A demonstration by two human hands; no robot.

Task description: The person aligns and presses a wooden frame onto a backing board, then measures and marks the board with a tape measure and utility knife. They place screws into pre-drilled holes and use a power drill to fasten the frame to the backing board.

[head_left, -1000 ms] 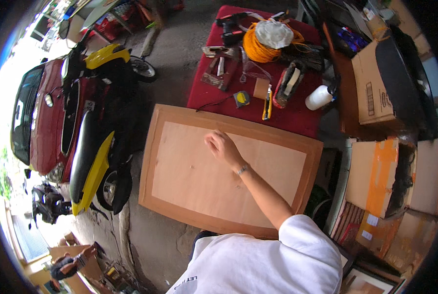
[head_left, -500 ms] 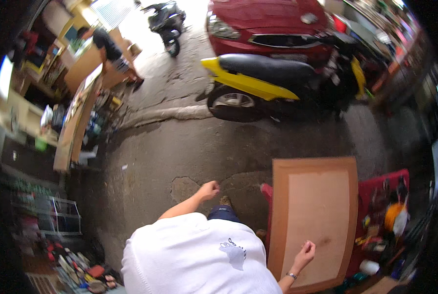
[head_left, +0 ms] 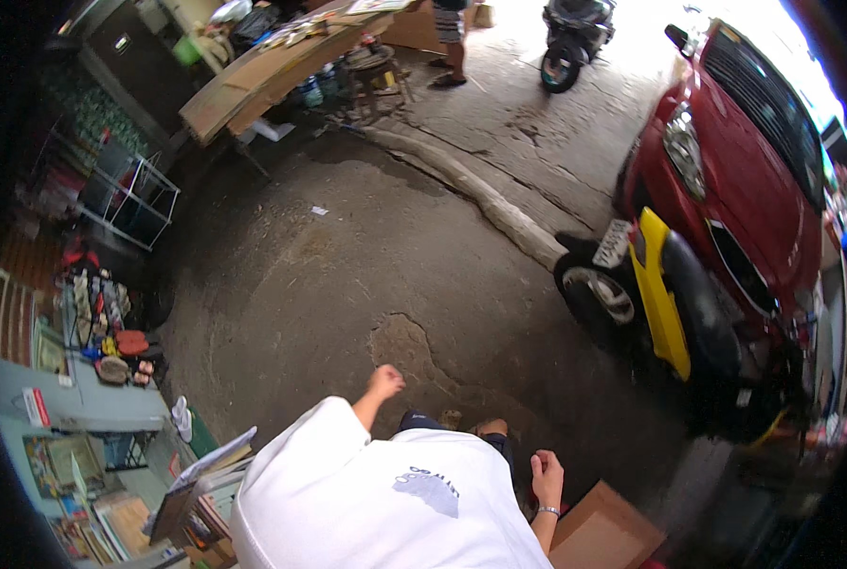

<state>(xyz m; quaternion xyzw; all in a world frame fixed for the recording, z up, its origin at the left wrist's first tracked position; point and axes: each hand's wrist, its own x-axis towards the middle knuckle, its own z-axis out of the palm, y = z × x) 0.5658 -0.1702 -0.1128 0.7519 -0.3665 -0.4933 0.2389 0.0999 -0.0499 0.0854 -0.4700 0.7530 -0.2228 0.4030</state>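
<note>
My left hand (head_left: 385,381) swings ahead of my white shirt (head_left: 347,484) above the concrete floor. Its fingers are curled in, and nothing shows in them. On the right, my right hand (head_left: 546,474) hangs with a band (head_left: 548,510) around the wrist. Its fingers are bent loosely, with the thumb apart and nothing held. Just beyond that wrist lies the corner of a brown wooden panel (head_left: 613,531), nearest to the right hand but not visibly gripped. My feet show partly below the shirt's front edge.
A yellow and black motorcycle (head_left: 665,299) stands at the right before a red car (head_left: 755,142). A raised concrete strip (head_left: 480,194) crosses the floor. At the far left is a long wooden workbench (head_left: 253,85); a person (head_left: 450,43) stands beyond it. Shoes and a white wire rack (head_left: 134,194) line the left.
My view has turned left, so the motorcycle and car have shifted right. The wooden panel has slipped mostly out of view at the lower right, and my right hand is now farther forward.
</note>
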